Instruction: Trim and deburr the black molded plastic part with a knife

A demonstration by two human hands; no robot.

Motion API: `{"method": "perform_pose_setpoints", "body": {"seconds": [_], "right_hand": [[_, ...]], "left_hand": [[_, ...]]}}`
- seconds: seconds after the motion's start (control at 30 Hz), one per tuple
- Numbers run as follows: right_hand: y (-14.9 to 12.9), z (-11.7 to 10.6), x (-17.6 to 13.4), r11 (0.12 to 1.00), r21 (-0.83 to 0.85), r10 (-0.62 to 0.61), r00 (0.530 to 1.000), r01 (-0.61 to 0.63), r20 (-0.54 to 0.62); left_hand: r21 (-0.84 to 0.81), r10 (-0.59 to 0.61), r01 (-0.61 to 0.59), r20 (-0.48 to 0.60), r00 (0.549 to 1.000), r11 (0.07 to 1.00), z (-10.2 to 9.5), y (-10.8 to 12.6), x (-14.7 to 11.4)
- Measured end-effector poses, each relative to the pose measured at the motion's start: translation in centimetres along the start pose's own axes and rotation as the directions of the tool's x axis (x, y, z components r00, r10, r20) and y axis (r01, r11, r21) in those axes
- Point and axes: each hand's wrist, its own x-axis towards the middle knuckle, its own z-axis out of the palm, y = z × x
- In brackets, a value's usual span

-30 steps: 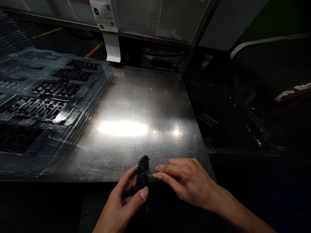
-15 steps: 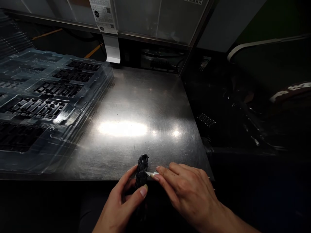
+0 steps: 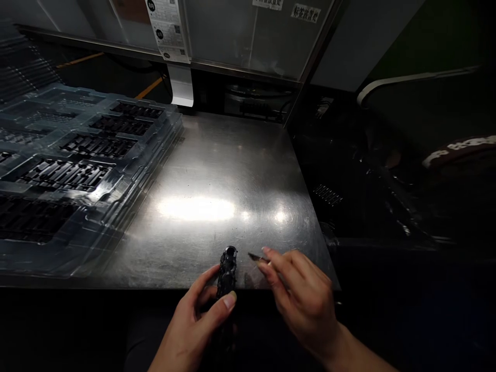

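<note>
Between left hand's [image 3: 194, 323] fingers, black part [image 3: 227, 268]

A factory workstation — a dim assembly or inspection bench. The worktop [image 3: 217, 170] is scratched sheet steel lit by a lamp overhead, with a stack of clear plastic trays [image 3: 77, 170] at the left, their slots filled with rows of small black parts. Behind stands a clear screen [image 3: 248, 36] in a metal frame carrying printed labels [image 3: 168, 28] with codes — and yellow floor lines [image 3: 149, 88] show beyond it
</note>
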Motion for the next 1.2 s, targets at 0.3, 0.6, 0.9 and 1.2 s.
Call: {"method": "perform_pose_setpoints", "body": {"seconds": [0.3,0.6,0.9,1.2], "right_hand": [[-0.6,3.4,2.8,0.196,0.632,0.543,0.62,-0.75,0.567],[-2.5,2.6,0.3,0.258,0.732,0.335,0.769,-0.63,0.544],[-2.1,1.9,1.9,0.262,0.715,0.375,0.751,-0.648,0.544],[-2.1,1.9,1.8,0.293,0.661,0.383,0.718,-0.691,0.581]], "left_hand": [[-0.119,0.013,-0.014,-0.013,1.0,0.993,-0.5,-0.4,-0.1],[-0.474,0.212,-0.233,-0.097,0.972,0.849,1.4,2.1,-0.2],[-0.396,0.27,-0.294,-0.117,0.956,0.87,0.4,-0.6,0.9],[-0.502,0.262,-0.241,-0.029,0.965,0.83,0.5,0.1,1.5]]}}
